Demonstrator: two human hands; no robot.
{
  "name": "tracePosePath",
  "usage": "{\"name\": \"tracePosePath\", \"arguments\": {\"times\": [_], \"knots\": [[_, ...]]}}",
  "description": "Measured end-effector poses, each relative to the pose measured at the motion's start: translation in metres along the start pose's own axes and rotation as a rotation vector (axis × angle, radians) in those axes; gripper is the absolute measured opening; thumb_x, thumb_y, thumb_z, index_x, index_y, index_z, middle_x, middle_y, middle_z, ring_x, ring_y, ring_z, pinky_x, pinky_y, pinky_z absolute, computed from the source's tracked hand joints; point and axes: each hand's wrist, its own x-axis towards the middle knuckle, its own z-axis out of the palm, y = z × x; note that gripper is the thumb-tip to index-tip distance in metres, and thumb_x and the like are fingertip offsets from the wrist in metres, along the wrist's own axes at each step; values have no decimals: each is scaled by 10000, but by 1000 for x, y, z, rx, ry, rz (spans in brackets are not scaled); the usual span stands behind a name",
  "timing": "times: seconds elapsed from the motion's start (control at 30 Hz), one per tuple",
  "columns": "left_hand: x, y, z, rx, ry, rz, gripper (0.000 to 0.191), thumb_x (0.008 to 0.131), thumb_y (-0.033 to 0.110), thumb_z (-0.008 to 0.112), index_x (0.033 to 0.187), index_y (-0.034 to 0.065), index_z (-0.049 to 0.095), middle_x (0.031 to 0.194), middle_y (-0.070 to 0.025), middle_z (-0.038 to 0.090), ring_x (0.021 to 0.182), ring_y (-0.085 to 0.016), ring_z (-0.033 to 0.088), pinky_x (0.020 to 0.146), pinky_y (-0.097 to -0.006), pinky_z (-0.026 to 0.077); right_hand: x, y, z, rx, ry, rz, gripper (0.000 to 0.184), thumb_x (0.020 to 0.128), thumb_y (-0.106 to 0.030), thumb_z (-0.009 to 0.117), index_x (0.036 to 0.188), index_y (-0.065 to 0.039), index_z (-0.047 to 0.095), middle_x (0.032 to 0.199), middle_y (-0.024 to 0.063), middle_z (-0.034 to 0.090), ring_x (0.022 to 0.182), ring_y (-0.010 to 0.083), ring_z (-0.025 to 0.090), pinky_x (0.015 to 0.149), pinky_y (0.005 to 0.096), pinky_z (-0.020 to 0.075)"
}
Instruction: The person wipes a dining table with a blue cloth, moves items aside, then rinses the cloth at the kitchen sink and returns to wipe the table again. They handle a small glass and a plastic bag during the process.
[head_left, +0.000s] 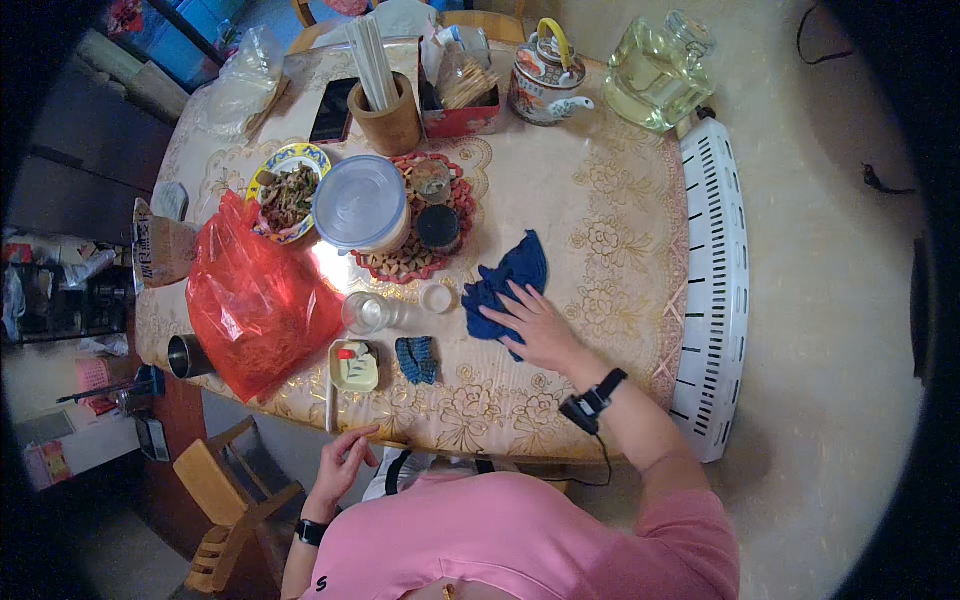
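Note:
My right hand (538, 330) lies flat on a crumpled dark blue cloth (517, 262), fingers spread over its top, right of the table's middle. Part of the cloth is hidden under the palm. My left hand (341, 466) hangs at the table's near edge, empty, with loosely bent fingers. Between the two hands lies a small folded blue-green cloth (416, 360). A shallow yellowish dish (364, 375) holding a small red piece is closest to my left hand. Beyond it stand a clear glass (367, 313) and a small white round lid or cup (436, 298).
A red plastic bag (255, 307) bulges at left, beside a plate of food (289, 176) and a lidded tub (360, 202). Farther back are a chopstick holder (390, 116), a teapot (544, 82) and a glass jar of yellowish liquid (652, 75). A white slotted appliance (712, 292) borders the table's right edge.

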Motion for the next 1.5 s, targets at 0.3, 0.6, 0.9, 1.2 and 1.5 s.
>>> {"name": "tracePosePath", "arguments": {"times": [0.3,0.6,0.9,1.2,1.5], "knots": [[-15,-8,1,8,51,-20,299,983,194,488,1179,-4,596,688,-26,595,640,-106,574,652,-254,469,102,143,-50,-155,217,738,603,919,-360,462,1470,-214,268,1498,154,288,1388,404,206,1099,582,192],[-4,-3,1,-50,37,33,278,974,172,501,1163,1,611,717,-24,600,607,-94,563,690,-263,481,-53,21,-17,-123,105,170,652,784,-173,616,1400,-162,400,1270,197,495,1248,413,389,1049,543,301],[-34,-15,1,-139,154,-26,280,988,189,479,1166,18,611,703,-27,591,541,-83,529,682,-269,498,27,201,-47,-78,137,1003,648,897,-529,410,1470,-271,255,1530,162,205,1415,422,63,1072,659,80],[14,8,-6,-27,-44,167,290,999,201,455,1172,31,614,661,16,544,530,-46,474,532,-198,423,-92,-48,25,-30,85,364,666,826,-141,578,1442,-190,328,1378,197,434,1349,363,299,1128,474,215],[-17,-2,-57,-19,-18,247,295,1000,206,452,1176,30,611,615,27,521,487,-49,475,633,-247,478,-48,51,21,219,597,1072,680,827,-115,490,1463,-162,254,1368,333,369,1234,445,418,1043,470,347]]}}
